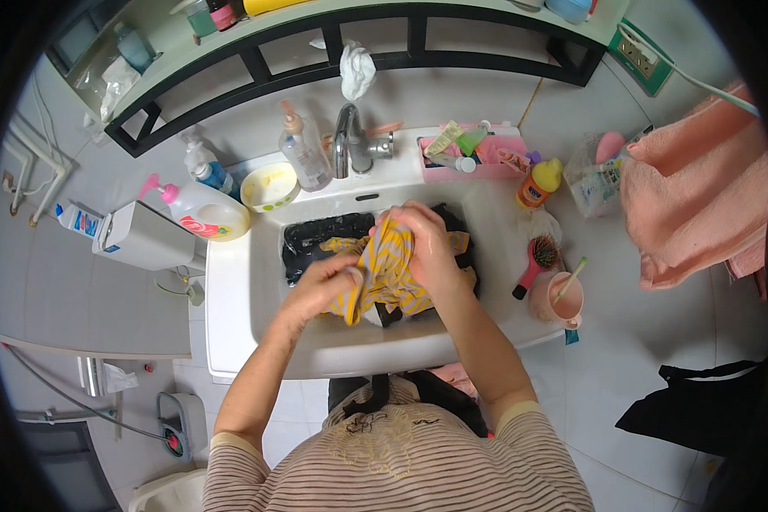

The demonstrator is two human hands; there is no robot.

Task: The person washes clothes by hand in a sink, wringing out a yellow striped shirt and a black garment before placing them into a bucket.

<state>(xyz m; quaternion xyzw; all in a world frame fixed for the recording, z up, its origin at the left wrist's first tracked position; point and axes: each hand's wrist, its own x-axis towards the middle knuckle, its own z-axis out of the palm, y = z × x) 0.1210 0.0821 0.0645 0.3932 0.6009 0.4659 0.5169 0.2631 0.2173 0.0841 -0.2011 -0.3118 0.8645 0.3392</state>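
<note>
Over the white sink (269, 337) I hold up a yellow-and-grey striped garment (386, 260) that looks wet. My left hand (326, 286) is closed on its lower left edge. Higher up and to the right, my right hand (424, 243) grips a bunched fold, so the cloth is stretched between both hands. The lower part of the garment trails into the basin. Under it lies dark, wet-looking cloth (316, 243) in the sink. The silver faucet (343, 145) stands behind my hands.
A soap dish (270, 187), a clear pump bottle (303, 154) and a pink-pump bottle (203, 213) line the sink's left rim. To the right are a pink box (439, 171), a yellow-capped bottle (539, 182), a hairbrush (538, 260) and a cup with a toothbrush (559, 303). Pink towels (700, 188) hang further right.
</note>
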